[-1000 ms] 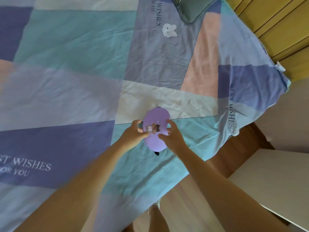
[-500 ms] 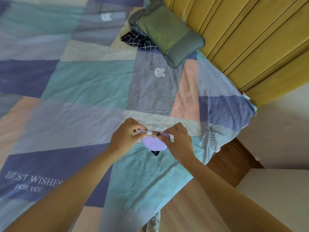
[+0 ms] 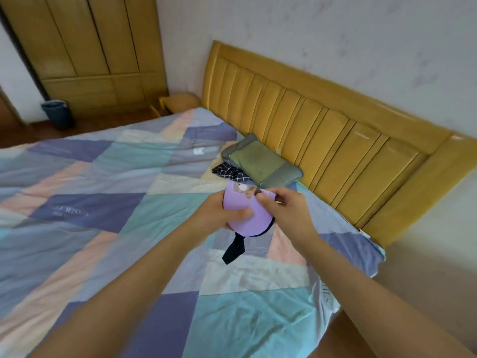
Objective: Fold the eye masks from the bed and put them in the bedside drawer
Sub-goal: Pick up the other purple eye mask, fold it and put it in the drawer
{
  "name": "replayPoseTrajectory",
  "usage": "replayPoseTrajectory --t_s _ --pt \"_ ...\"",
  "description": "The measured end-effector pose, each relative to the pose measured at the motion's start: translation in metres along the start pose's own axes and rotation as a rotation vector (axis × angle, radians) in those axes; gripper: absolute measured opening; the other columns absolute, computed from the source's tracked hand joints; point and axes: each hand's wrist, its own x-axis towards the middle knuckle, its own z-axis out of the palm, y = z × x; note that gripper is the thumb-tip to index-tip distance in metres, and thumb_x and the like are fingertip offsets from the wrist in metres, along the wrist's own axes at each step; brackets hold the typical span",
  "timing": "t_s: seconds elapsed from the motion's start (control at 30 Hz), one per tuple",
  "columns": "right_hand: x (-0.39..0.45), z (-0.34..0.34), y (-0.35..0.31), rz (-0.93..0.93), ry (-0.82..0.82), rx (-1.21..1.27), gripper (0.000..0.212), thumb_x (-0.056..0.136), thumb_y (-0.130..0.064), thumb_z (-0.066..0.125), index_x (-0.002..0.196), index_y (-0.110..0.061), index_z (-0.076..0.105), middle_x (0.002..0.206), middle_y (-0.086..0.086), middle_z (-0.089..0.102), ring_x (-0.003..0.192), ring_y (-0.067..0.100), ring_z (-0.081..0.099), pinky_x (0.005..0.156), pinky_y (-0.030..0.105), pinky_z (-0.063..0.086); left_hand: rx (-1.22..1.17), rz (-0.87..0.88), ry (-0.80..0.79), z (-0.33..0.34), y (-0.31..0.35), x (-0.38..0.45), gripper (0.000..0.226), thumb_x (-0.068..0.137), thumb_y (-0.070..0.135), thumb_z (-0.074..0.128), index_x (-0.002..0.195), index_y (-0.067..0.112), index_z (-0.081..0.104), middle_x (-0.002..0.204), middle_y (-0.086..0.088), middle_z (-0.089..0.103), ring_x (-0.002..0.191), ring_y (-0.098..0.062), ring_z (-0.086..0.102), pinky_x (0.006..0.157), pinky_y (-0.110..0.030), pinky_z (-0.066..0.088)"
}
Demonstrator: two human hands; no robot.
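Observation:
A folded purple eye mask [image 3: 246, 215] with a small animal print hangs in the air above the patchwork bedspread [image 3: 108, 192]. My left hand [image 3: 219, 211] grips its left side, thumb across the front. My right hand [image 3: 281, 205] pinches its upper right edge. A dark strap [image 3: 233, 248] dangles below the mask. A dark checked cloth [image 3: 228, 171] lies partly under the pillow; I cannot tell whether it is another mask.
A green-grey pillow [image 3: 260, 164] lies against the yellow padded headboard [image 3: 322, 125]. A wooden wardrobe [image 3: 90, 47], a dark bin [image 3: 56, 113] and a small wooden bedside unit [image 3: 175, 103] stand beyond the bed's far side. The bed's near corner [image 3: 371, 257] drops to floor.
The mask has been lifted off the bedspread and is held higher, near the pillow. My view has swung up from the bed surface to the headboard, wall and wardrobe.

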Motion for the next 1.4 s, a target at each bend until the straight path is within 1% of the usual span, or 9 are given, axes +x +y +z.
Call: replayPoseTrajectory --t_s 0.2,0.3,0.43,0.63,0.8,0.87,0.97,1.2,1.4 --pt "-0.023 -0.010 -0.056 0.233 -0.130 0.526 0.053 0.094 -0.052 0.041 0.114 -0.008 0.064 0.101 0.012 0.069 0.086 0.026 0.066 0.076 0.038 0.054 -0.099 0.180 0.227 0.002 0.075 -0.020 0.027 0.079 0.009 0.072 0.105 0.016 0.066 0.093 0.002 0.073 0.078 -0.012 0.070 0.059 -0.025 0.055" --pt "-0.040 -0.010 -0.065 0.195 -0.221 0.419 0.050 0.095 -0.046 0.041 0.109 -0.004 0.065 0.095 0.012 0.071 0.088 0.021 0.065 0.076 0.032 0.050 -0.138 0.240 0.296 0.000 0.100 -0.028 0.026 0.081 0.009 0.071 0.105 0.018 0.066 0.098 -0.001 0.072 0.085 -0.015 0.069 0.062 -0.026 0.057" --pt "-0.052 -0.007 -0.082 -0.058 -0.300 0.209 0.011 0.087 -0.023 0.066 0.097 -0.022 0.070 0.103 -0.004 0.072 0.093 0.009 0.060 0.079 0.020 0.044 -0.116 0.328 0.293 0.000 0.128 -0.040 0.029 0.082 0.009 0.070 0.108 0.019 0.065 0.098 0.000 0.072 0.083 -0.013 0.068 0.060 -0.025 0.054" --pt "-0.049 0.003 -0.104 -0.253 -0.077 0.114 0.019 0.076 -0.015 0.078 0.092 -0.010 0.070 0.093 0.004 0.064 0.074 -0.003 0.053 0.066 0.010 0.040 -0.104 0.395 0.302 0.001 0.148 -0.054 0.031 0.083 0.006 0.068 0.113 0.013 0.064 0.098 -0.003 0.072 0.081 -0.013 0.068 0.060 -0.028 0.056" --pt "-0.055 0.004 -0.116 -0.357 -0.081 0.155 0.037 0.085 -0.022 0.064 0.074 0.012 0.062 0.077 0.024 0.051 0.069 0.020 0.048 0.067 0.031 0.037 -0.109 0.410 0.352 -0.003 0.155 -0.061 0.029 0.081 0.004 0.070 0.106 0.018 0.066 0.099 -0.003 0.072 0.088 -0.019 0.068 0.068 -0.034 0.060" --pt "-0.060 0.001 -0.118 -0.388 -0.083 0.163 0.034 0.090 -0.017 0.061 0.069 0.010 0.061 0.075 0.026 0.054 0.068 0.024 0.049 0.067 0.030 0.038 -0.123 0.413 0.398 -0.008 0.156 -0.063 0.033 0.079 0.005 0.072 0.109 0.017 0.065 0.105 -0.005 0.071 0.097 -0.025 0.067 0.081 -0.044 0.058" --pt "-0.067 -0.002 -0.122 -0.391 -0.107 0.189 0.029 0.092 -0.010 0.060 0.067 0.005 0.061 0.066 0.018 0.052 0.062 0.013 0.048 0.061 0.021 0.040 -0.169 0.426 0.458 -0.011 0.156 -0.067 0.036 0.078 0.004 0.073 0.111 0.016 0.064 0.106 -0.005 0.071 0.099 -0.027 0.067 0.074 -0.040 0.059" --pt "-0.088 -0.014 -0.138 -0.263 -0.171 0.530 0.029 0.088 -0.019 0.065 0.065 -0.002 0.064 0.058 -0.005 0.062 0.058 0.003 0.057 0.060 0.010 0.044 -0.252 0.446 0.578 -0.019 0.161 -0.074 0.038 0.081 0.006 0.071 0.115 0.017 0.060 0.113 -0.005 0.068 0.101 -0.022 0.065 0.081 -0.040 0.057" --pt "-0.090 -0.033 -0.154 -0.084 -0.255 1.126 0.034 0.067 -0.044 0.077 0.066 -0.014 0.060 0.062 0.000 0.058 0.082 0.020 0.068 0.084 0.032 0.049 -0.363 0.456 0.597 -0.033 0.162 -0.081 0.042 0.081 0.006 0.071 0.121 0.010 0.058 0.117 -0.008 0.066 0.106 -0.023 0.063 0.061 -0.022 0.057"
